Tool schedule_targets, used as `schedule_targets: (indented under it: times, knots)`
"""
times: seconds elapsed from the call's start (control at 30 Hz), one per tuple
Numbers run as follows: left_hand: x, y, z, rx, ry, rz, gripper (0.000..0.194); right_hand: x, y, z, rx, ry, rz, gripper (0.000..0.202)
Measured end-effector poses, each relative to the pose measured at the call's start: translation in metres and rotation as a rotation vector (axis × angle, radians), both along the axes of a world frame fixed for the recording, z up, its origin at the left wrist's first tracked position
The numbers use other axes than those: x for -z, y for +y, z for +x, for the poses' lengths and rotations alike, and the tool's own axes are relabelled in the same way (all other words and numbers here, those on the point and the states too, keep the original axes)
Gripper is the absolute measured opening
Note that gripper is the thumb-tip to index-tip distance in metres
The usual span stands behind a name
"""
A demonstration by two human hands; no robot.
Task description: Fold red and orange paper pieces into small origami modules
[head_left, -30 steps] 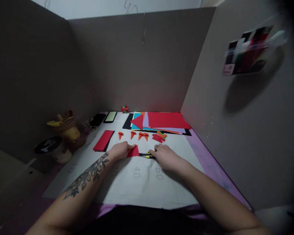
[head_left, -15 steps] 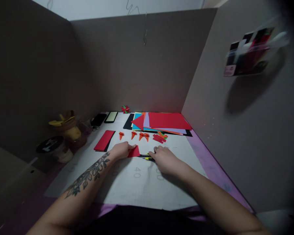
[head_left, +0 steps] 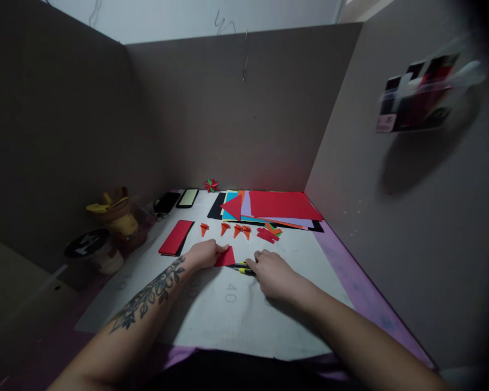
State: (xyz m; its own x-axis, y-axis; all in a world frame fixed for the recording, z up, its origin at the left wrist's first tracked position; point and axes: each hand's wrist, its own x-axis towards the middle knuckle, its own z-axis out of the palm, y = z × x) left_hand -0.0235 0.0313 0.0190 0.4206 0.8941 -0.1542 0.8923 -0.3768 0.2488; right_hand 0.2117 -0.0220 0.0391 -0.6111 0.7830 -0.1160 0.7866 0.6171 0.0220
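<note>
A small square of red paper (head_left: 225,257) is pinched in my left hand (head_left: 204,253), with the thumb and fingers at its left side. My right hand (head_left: 272,272) is closed around scissors (head_left: 243,268) with yellow and black handles. Their blades point left and reach the paper's lower right corner; whether they touch it I cannot tell. Just beyond the hands stand several folded orange paper pieces (head_left: 225,229) in a row. Red paper cutouts (head_left: 268,235) lie to the right of them, with green and orange scraps (head_left: 274,229) behind.
Left of my hand rests a stack of red and black paper strips (head_left: 176,237). Large coloured sheets (head_left: 283,205) lie at the back right. Phones (head_left: 187,198), a paper flower (head_left: 211,185) and pots (head_left: 116,217) stand farther back and left. Grey walls (head_left: 244,119) enclose the table.
The view has shifted slightly, so everything sits a little lower. The scissors have tilted and moved slightly toward the near corner of the red paper. Both hands keep their holds.
</note>
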Motion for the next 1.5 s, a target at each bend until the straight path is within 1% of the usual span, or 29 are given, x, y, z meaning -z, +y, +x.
schedule_targets:
  times: [0.13,0.27,0.4,0.63,0.77,0.87,1.0,1.13,1.23,1.3,1.33,1.37,1.43,1.5]
  knots:
    - [-0.001,-0.001,0.001,-0.003,0.035,0.015,0.045,-0.001,-0.001,-0.001,0.003,0.003,-0.009,0.046]
    - [-0.005,-0.003,0.002,-0.003,0.066,-0.008,0.05,-0.002,-0.002,-0.005,0.001,0.0,-0.009,0.042]
    - [-0.007,-0.004,0.003,0.0,0.077,-0.001,0.05,-0.001,-0.003,-0.007,-0.006,-0.002,-0.007,0.042]
    - [-0.006,-0.003,0.004,0.011,0.103,-0.002,0.051,-0.002,-0.004,-0.008,0.0,-0.005,-0.017,0.043]
    - [-0.004,-0.002,0.003,0.014,0.085,0.0,0.049,-0.003,-0.006,-0.012,-0.013,0.003,-0.008,0.04]
    - [-0.002,-0.002,0.002,0.002,0.046,0.009,0.048,-0.002,-0.007,-0.011,-0.007,0.008,-0.014,0.042]
    - [-0.002,-0.001,0.002,-0.019,0.032,-0.022,0.041,-0.001,-0.007,-0.014,-0.005,0.01,-0.014,0.043]
    - [-0.004,-0.001,0.003,-0.022,0.033,-0.035,0.041,0.0,-0.012,-0.022,-0.077,0.033,-0.021,0.044]
    - [-0.004,-0.001,-0.001,0.01,0.041,-0.014,0.042,-0.006,-0.01,-0.013,-0.141,0.088,-0.064,0.041]
    - [-0.002,-0.002,-0.005,0.03,0.018,-0.008,0.043,-0.013,0.001,0.007,-0.157,0.162,-0.127,0.04]
    - [0.0,-0.002,-0.007,0.04,-0.01,-0.009,0.043,-0.016,0.009,0.021,-0.129,0.206,-0.156,0.042]
    - [0.001,-0.003,-0.01,0.034,-0.04,-0.004,0.044,-0.018,0.018,0.036,-0.055,0.26,-0.146,0.044]
    - [0.003,-0.005,-0.012,0.001,-0.114,0.003,0.045,-0.018,0.042,0.071,0.15,0.358,-0.046,0.048]
    - [0.003,-0.007,-0.012,-0.062,-0.149,-0.016,0.047,-0.01,0.065,0.103,0.418,0.378,0.06,0.046]
